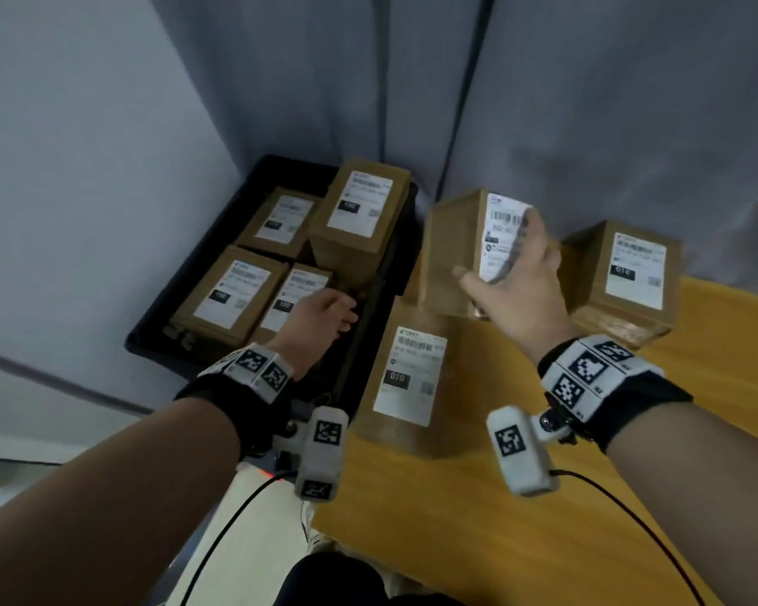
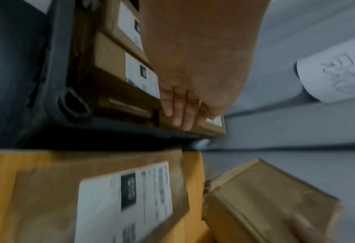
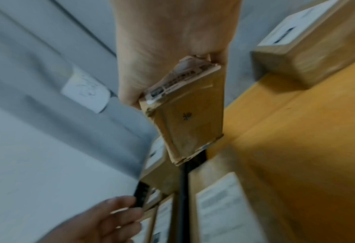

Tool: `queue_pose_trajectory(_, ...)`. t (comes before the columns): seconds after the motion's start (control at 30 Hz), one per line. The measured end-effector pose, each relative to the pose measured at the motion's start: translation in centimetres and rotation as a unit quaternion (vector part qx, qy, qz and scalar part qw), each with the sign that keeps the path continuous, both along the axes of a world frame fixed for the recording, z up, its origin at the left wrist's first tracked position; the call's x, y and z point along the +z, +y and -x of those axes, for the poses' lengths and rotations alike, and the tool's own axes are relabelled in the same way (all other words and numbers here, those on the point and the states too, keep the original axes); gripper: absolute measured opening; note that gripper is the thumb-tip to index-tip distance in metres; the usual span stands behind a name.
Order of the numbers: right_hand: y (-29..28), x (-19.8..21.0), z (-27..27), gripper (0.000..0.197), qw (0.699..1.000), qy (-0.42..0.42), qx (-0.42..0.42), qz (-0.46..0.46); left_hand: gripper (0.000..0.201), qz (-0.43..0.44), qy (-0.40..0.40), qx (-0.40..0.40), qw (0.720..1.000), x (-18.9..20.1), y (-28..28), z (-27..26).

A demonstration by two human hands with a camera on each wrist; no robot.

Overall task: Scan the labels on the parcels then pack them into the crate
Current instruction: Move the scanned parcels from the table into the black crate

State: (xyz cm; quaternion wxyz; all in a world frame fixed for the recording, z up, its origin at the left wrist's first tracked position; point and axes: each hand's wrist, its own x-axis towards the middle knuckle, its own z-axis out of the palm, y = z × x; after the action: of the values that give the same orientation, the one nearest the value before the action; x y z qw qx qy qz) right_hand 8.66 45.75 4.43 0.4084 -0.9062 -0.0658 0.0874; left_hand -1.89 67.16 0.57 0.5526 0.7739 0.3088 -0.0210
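Observation:
My right hand (image 1: 499,251) grips a brown cardboard parcel (image 1: 451,251) and holds it tilted above the yellow table (image 1: 521,540), thumb on its side, fingers over the white label. The right wrist view shows this parcel (image 3: 189,123) from below. The black crate (image 1: 193,264) stands left of the table and holds several labelled parcels, with a taller one (image 1: 359,216) at its far right. My left hand (image 1: 346,310) hovers over the crate's near right part with relaxed fingers (image 2: 180,111) and holds nothing. Two more parcels lie on the table, one near (image 1: 408,378) and one far right (image 1: 626,277).
A grey curtain (image 1: 543,102) hangs behind the table and crate, and a pale wall (image 1: 62,168) is on the left. Black cables (image 1: 219,540) trail from both wrist cameras. A white paper sheet (image 2: 335,77) is stuck on the wall.

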Motion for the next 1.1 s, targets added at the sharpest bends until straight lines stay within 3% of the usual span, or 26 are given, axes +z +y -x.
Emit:
queue_pose_trajectory(0.17, 9.2, 0.8, 2.5, 0.106, 0.993, 0.044, 0.086, -0.065, 0.018, 0.015, 0.006, 0.087, 0.996, 0.1, 6.3, 1.9)
queue_pose_trajectory(0.33, 15.4, -2.3, 4.7, 0.104, 0.982, 0.144, 0.104, 0.058, 0.018, 0.013, 0.028, 0.099, 0.995, -0.6, 10.7, 3.1)
queue_pose_trajectory(0.63, 19.9, -4.8, 3.5, 0.108, 0.956, 0.201, 0.073, 0.203, 0.038, 0.022, 0.100, -0.037, 0.994, -1.3, 13.5, 2.4)
queue_pose_trajectory(0.77, 21.6, -6.6, 3.8, 0.110, 0.938, 0.182, 0.081, 0.285, 0.052, 0.047, 0.144, -0.132, 0.980, -1.7, 12.9, 1.7)
queue_pose_trajectory(0.87, 22.3, -7.8, 4.4, 0.113, 0.939, 0.161, 0.063, 0.298, 0.063, 0.027, 0.159, -0.166, 0.973, -2.2, 12.6, 1.5)
queue_pose_trajectory(1.03, 20.5, -10.4, 3.7, 0.058, 0.928, 0.144, 0.068, 0.337, 0.064, -0.012, 0.177, -0.154, 0.972, -3.0, 13.3, 1.8)
queue_pose_trajectory(1.1, 19.6, -11.0, 3.5, 0.054, 0.903, 0.157, 0.099, 0.388, 0.063, -0.013, 0.177, -0.142, 0.974, -3.3, 13.6, 1.9)
